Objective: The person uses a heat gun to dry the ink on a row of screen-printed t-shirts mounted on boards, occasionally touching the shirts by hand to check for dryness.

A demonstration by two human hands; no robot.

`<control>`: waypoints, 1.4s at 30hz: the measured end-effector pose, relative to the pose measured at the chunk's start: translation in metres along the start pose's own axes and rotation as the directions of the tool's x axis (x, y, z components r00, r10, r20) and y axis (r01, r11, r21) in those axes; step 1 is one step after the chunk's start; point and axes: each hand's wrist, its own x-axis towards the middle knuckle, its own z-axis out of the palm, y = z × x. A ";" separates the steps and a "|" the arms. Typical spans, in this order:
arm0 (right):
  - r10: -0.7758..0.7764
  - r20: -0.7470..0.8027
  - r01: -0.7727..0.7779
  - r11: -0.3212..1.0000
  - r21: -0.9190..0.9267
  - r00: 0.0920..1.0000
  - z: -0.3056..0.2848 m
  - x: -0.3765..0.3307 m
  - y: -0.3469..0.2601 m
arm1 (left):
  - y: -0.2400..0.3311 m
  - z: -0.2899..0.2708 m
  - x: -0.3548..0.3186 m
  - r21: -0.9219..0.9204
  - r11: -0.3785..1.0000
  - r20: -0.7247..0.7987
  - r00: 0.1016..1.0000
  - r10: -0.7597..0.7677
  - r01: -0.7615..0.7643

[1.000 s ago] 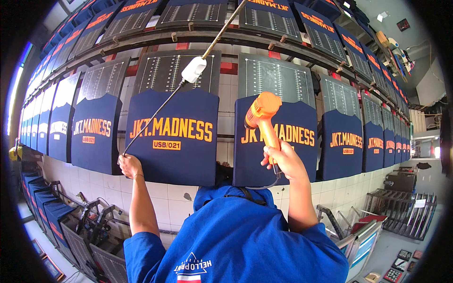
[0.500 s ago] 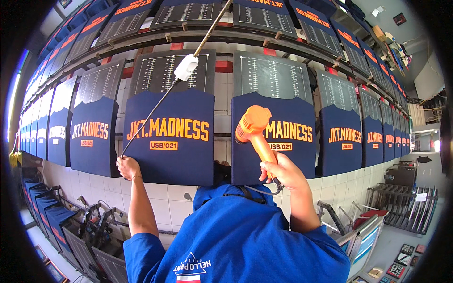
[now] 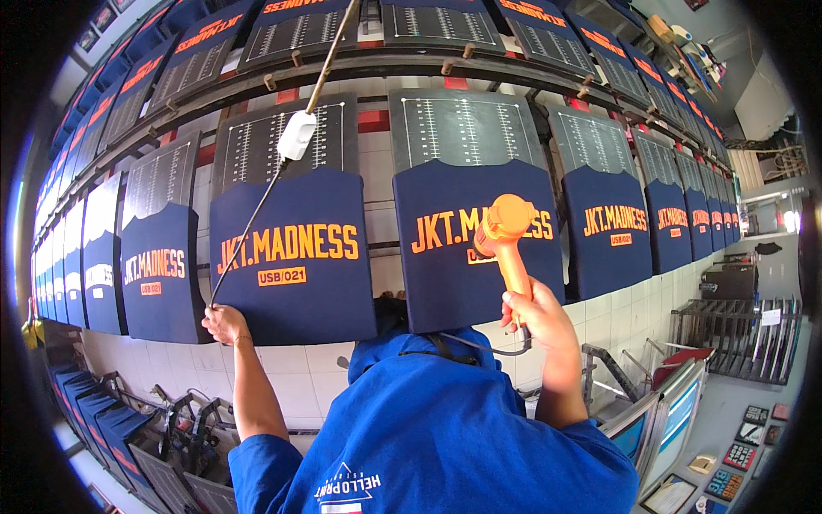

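My right hand (image 3: 539, 319) is wrapped round the handle of an orange heat gun (image 3: 512, 224). Its head is over the right part of the orange print on a navy T-shirt (image 3: 437, 300); from above I cannot tell how far apart they are. The shirt lies on a dark board (image 3: 467, 128) with white ruled marks. Fingers closed, my left hand (image 3: 227, 325) holds a black cable (image 3: 244, 244) at the lower left corner of another printed navy T-shirt (image 3: 291, 313). That cable runs up to a white socket block (image 3: 296, 135) hanging from a cord.
Boards with similar navy shirts (image 3: 608, 201) stretch away to both sides, and a second row (image 3: 441, 30) lies beyond a dark metal rail (image 3: 360, 64). Pale floor tiles (image 3: 300, 385) show below. At lower right are framed screens (image 3: 664, 428) and a metal rack (image 3: 736, 334).
The heat gun has moved rightward across the shirt's print, uncovering the print's left part. The whole view has shifted slightly. My left hand still holds the cable.
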 end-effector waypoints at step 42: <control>0.000 -0.034 0.002 0.999 0.049 0.999 -0.043 -0.011 0.007 | -0.007 0.008 0.008 -0.021 1.000 0.094 0.996 -0.007 0.009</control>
